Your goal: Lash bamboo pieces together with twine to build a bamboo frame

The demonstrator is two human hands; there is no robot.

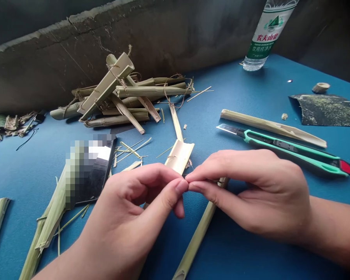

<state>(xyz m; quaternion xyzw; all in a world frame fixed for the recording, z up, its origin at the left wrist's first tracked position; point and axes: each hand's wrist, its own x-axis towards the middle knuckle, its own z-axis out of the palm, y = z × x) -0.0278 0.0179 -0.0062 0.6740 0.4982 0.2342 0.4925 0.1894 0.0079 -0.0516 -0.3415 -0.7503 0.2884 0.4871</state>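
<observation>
Step in hand: A close fingertip pinch is being held by both hands above the blue work mat (280, 81). It is judged to be fine handwork; no tool is held.
Grip: The thumb and forefinger of the left hand (134, 210) are pressed together, as are those of the right hand (251, 190). The 2 sets of fingertips (182, 186) meet at the middle. Whether a thin fibre is pinched between them cannot be told.
Things: A split bamboo trough piece (179, 157) is lying just far of the fingertips; contact cannot be told. A long bamboo strip (196, 233) is passing under the right hand toward the near edge.
Rest: A green-handled utility knife (291, 149) and a bamboo slat (272, 126) are lying to the right. Sandpaper (326, 111) is lying far right. A pile of tied bamboo pieces (119, 97) is heaped far left of centre, and a water bottle (256, 37) is standing at the far edge.
Next move: The pinch would need to be opened before anything held could be checked.
</observation>
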